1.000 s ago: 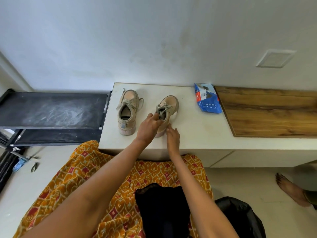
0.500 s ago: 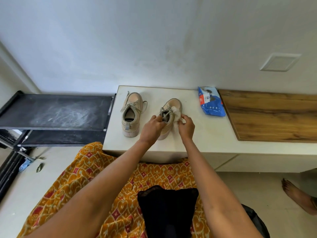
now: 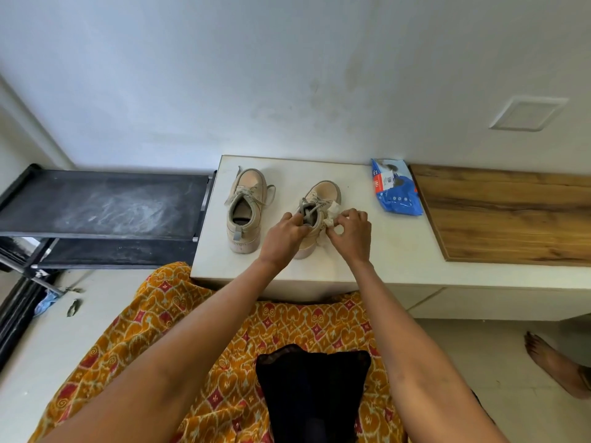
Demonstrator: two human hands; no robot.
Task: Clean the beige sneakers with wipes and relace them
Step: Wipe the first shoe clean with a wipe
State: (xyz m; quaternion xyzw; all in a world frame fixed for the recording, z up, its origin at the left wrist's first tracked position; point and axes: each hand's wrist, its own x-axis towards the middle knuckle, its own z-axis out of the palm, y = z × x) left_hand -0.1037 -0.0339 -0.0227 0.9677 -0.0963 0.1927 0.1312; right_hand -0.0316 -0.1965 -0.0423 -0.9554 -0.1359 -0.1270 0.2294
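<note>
Your left hand [image 3: 283, 233] grips the near collar of the right-hand beige lace-up sneaker [image 3: 316, 212], fingers curled together over the opening and clamped on its rim, so the shoe stands upright on the white stone-like counter top [image 3: 367, 251] with its toe pointing to the far wall. Your right hand [image 3: 350, 233] sits just beside that shoe on its right flank, fingers bent and pinched around a crumpled white wipe [image 3: 332, 215], which is pressed against the shoe's side near the eyelets. The grey-beige laces of this shoe lie loose across its tongue. The second beige lace-up sneaker [image 3: 246, 207] stands apart to the left on the same counter, untouched, toe also to the far side, with its laces hanging off both sides. Farther right, near the wall, a blue plastic pack of wipes [image 3: 395, 188] lies flat beside the edge of a brown wooden board [image 3: 511, 215] set into the counter. Left of the counter stands a black dusty metal shelf [image 3: 102, 203]. Near you, an orange patterned cloth [image 3: 166, 330] covers your lap, with a black fabric piece [image 3: 310, 388] lying on top of it. A bare foot [image 3: 556, 362] of another person shows on the floor at the right edge.
</note>
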